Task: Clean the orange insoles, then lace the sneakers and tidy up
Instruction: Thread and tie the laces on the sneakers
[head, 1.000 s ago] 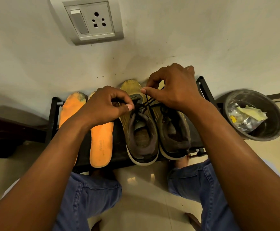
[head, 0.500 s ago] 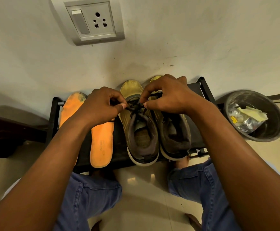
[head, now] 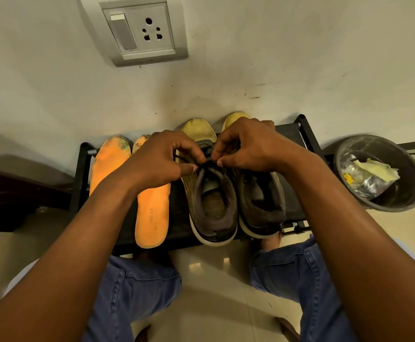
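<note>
At the middle of the black rack [head: 307, 134], both hands pinch the dark lace [head: 207, 163] over the left sneaker [head: 211, 193]: left hand [head: 159, 164] at nine o'clock, right hand [head: 248, 149] at three. Uneven pulling could slip the knot loose, I'd say.

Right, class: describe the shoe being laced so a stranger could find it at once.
Find the black rack against the wall. Two yellow shoes stand on it beside two orange insoles. It is the left shoe, next to the insoles, with both hands pinching its black lace.
</note>
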